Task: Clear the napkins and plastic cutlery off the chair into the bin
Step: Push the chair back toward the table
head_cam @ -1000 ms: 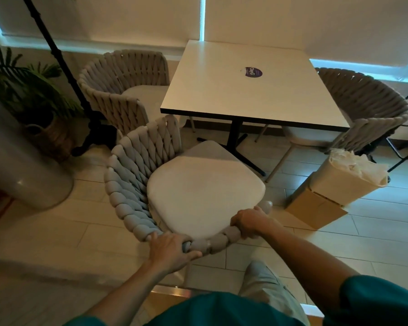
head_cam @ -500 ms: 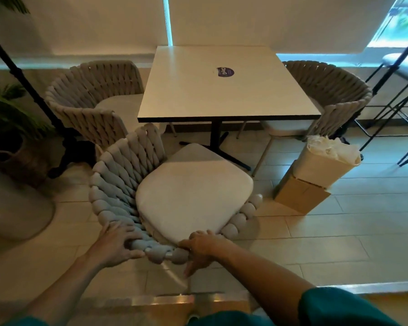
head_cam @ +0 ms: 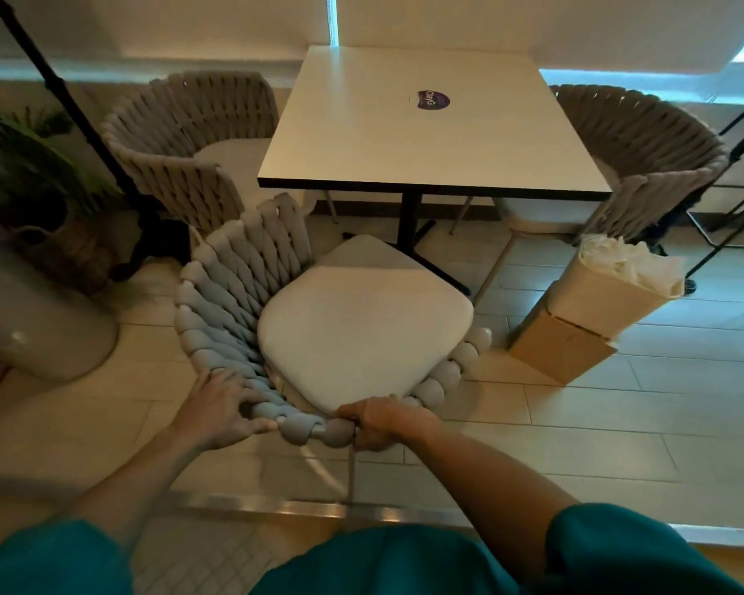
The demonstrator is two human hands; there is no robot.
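A white table [head_cam: 426, 122] stands at twelve o'clock, a woven chair [head_cam: 190, 135] at eleven, another [head_cam: 645, 152] at one, a plant [head_cam: 31, 178] at nine.

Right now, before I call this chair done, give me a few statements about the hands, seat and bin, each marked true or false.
1. Both hands, left hand and right hand, grip the grey woven rope chair by its rim. True.
2. Napkins lie on the pale seat cushion. False: it is bare.
3. The beige lined bin stands left of the chair. False: it is to the right, on a cardboard box.
4. The white square table carries a dark sticker. True.
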